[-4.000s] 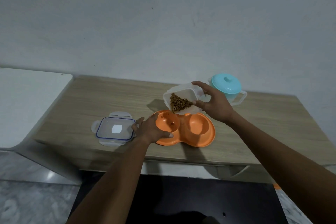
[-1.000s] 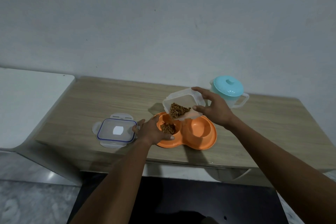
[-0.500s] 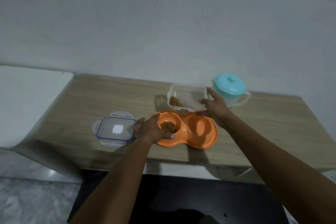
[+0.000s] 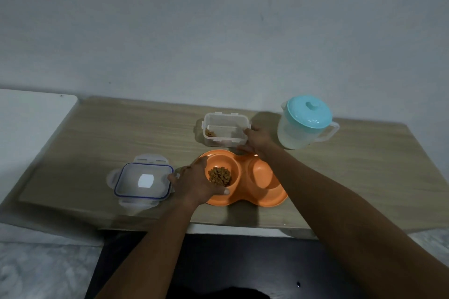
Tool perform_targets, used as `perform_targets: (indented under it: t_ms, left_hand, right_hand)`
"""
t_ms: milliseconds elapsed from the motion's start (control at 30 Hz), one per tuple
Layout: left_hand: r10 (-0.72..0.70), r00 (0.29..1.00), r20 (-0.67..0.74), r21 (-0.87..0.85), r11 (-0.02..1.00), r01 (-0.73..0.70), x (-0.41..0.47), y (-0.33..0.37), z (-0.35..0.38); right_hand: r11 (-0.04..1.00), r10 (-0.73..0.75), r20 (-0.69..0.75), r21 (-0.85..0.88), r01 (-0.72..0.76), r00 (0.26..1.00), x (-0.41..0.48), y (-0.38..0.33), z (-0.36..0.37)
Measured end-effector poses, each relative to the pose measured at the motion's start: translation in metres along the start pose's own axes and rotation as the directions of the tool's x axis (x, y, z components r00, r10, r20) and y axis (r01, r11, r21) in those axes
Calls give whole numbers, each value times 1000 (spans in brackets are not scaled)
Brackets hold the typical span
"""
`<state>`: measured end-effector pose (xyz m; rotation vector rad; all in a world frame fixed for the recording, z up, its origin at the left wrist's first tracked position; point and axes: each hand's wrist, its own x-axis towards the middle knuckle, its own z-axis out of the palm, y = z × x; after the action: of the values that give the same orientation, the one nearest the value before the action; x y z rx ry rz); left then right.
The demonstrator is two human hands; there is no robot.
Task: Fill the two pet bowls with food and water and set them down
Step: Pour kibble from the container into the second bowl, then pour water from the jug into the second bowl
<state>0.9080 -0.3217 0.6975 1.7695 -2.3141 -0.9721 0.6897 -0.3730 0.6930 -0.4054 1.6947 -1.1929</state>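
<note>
Your left hand point(image 4: 196, 183) grips the left end of the orange double pet bowl point(image 4: 243, 189), which sits flat near the front edge of the wooden table point(image 4: 97, 133). The thumb is curled over the near rim and the fingers wrap the outer left side, held close together. The bowl's left well holds a small heap of brown kibble point(image 4: 220, 176); its right well point(image 4: 260, 175) shows bare orange plastic. Just behind the bowl stands the clear food container point(image 4: 224, 132), upright on the table, with a few pieces of kibble in its left corner. Your right hand point(image 4: 255, 142) is at the container's near right corner — fingertips against the right end wall, thumb reaching along the near side. You cannot tell from this view whether it is clamping the container or only resting against it. The translucent pitcher point(image 4: 298, 133) with the teal lid stands just right of that hand, handle pointing right. The container's lid point(image 4: 143, 182), edged in blue, lies flat to the left of the bowl, close to your left hand's knuckles.
</note>
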Motion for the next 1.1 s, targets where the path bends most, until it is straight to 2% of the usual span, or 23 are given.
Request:
perform_targets:
  t_ms: [133,200,267,367,467,533,567,600,667,767,867,967,1100]
  left_hand:
    - [-39,999,31,-1,999,39,1,5,0]
    - [-49,997,62,-40,998,51,0,10,-4]
    - [-80,993,82,-45,995,84,0,15,-8]
    - [-91,992,88,-14,996,93,-6,31,-5]
    - [-121,989,84,-4,993,121,-9,49,4]
    - [-112,989,100,39,993,109,-12,64,10]
    - [-102,990,98,52,994,97,-14,74,14]
    - [-97,990,97,66,994,91,-14,83,19]
    - [-112,989,97,102,990,102,-13,96,26]
    - [-143,986,91,146,981,129,-8,114,36]
    - [-126,990,62,175,978,113,-4,131,46]
    - [-78,996,41,163,984,70,-1,141,53]
    - [-108,994,36,118,988,103,4,142,57]
  right_hand:
    - [994,-36,-15,-102,34,999,-1,6,-9]
    - [937,-192,-32,-303,173,981,-15,7,-21]
    - [797,-420,-49,-497,343,906,-39,10,-33]
    - [682,-649,-156,-553,478,745,-77,15,-64]
    - [659,-737,-307,-523,540,602,-93,9,-99]
    - [662,-744,-391,-545,515,542,-93,-7,-125]
    - [672,-734,-416,-559,485,537,-92,-17,-141]
    - [690,-714,-430,-570,447,553,-89,-27,-157]
    - [734,-640,-409,-577,359,651,-77,-43,-181]
    - [755,-528,-272,-584,298,805,-61,-57,-203]
    - [803,-392,-134,-532,268,910,-53,-64,-211]
    - [876,-295,-120,-429,219,948,-44,-62,-213]
    - [951,-249,-148,-225,212,957,-26,-55,-216]
